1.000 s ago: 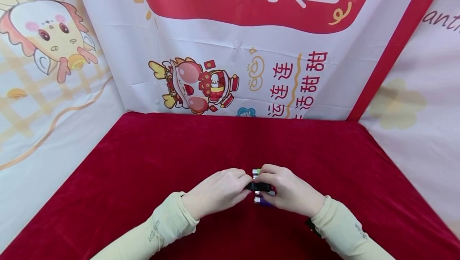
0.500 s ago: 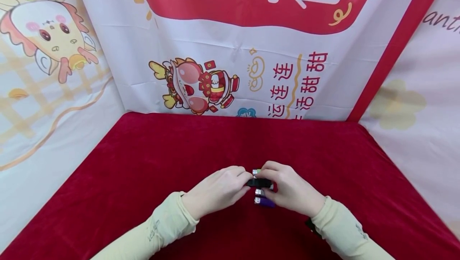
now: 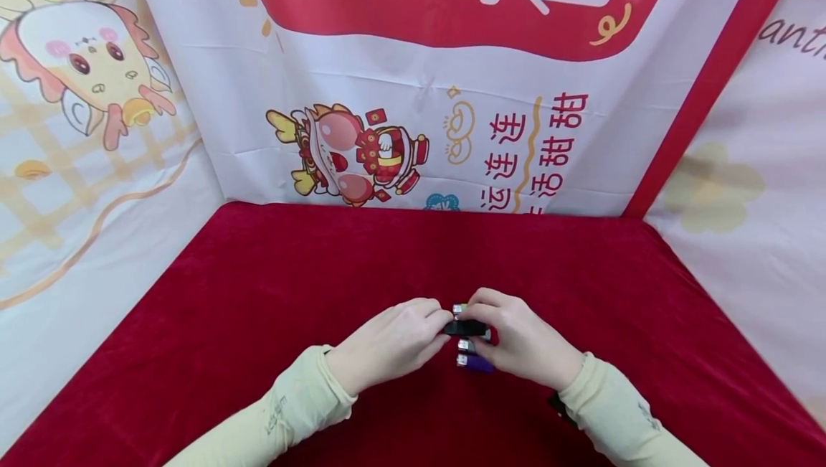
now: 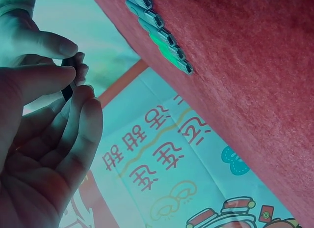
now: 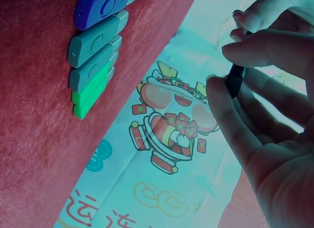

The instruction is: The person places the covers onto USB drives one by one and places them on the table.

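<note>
My left hand (image 3: 393, 338) and right hand (image 3: 519, 338) meet over the table. Between them they pinch a slim black USB flash drive (image 3: 466, 328), the left fingers at its left end and the right fingers and thumb at its right. Both ends are hidden by the fingers. Close under the hands lies a row of flash drives with metal plugs facing left: a purple flash drive (image 5: 100, 9) nearest me, grey-looking flash drives (image 5: 95, 41) in the middle, and a green flash drive (image 5: 90, 98) at the far end. In the wrist views the black drive is held up off the cloth.
Red velvet cloth (image 3: 310, 273) covers the table. A printed white banner (image 3: 387, 72) rises at the back edge, with more printed cloth (image 3: 97, 166) on the left and right sides. A small dark object (image 3: 561, 407) shows by the right sleeve.
Both hands have risen slightly with the black flash drive, moving a little away from me. More of the purple and grey drives shows now. Over the last half second little moves.
</note>
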Available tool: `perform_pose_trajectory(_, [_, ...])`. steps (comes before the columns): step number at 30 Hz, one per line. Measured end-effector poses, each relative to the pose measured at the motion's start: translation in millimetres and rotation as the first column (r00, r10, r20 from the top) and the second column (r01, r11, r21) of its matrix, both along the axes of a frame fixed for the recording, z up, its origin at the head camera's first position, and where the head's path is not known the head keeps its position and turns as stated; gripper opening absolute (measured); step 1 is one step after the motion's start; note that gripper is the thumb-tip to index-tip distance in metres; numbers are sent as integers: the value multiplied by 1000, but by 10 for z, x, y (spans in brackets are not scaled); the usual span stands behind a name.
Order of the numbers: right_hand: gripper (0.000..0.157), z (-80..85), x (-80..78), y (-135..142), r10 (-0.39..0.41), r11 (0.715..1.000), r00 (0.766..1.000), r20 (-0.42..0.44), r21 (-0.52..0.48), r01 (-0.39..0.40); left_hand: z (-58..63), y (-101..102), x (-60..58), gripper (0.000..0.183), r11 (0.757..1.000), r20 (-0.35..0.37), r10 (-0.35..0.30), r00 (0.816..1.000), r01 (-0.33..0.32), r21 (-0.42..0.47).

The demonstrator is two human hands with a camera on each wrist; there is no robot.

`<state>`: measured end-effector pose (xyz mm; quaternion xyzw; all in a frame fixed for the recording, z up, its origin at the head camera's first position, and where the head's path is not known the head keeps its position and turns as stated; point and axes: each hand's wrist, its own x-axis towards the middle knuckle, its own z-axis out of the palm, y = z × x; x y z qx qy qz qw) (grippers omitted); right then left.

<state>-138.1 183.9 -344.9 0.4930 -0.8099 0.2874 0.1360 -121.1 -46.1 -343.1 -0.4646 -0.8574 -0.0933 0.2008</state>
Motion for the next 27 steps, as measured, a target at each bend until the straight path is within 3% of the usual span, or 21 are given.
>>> perform_pose_trajectory(5, [28,3,6,-5,-56,998,998,3,3,56,0,6,-3,17,1000,-13,7,1000,-7,-9])
perform_pose_trajectory(13, [29,7,18,9,-79,996,996,38,45,77,0,12,-6,16,999,36,32,999,-32,-19])
perform_pose_trajectory(19, [28,-20,17,0,-41,999,998,57,26,40,-8,4,6,17,999,65,28,997,-26,-31])
perform_pose_trajectory(27, [30,-13,11,3,-10,1000,1000,-11,15,10,-6,2,7,18,999,8,12,1000,-12,-50])
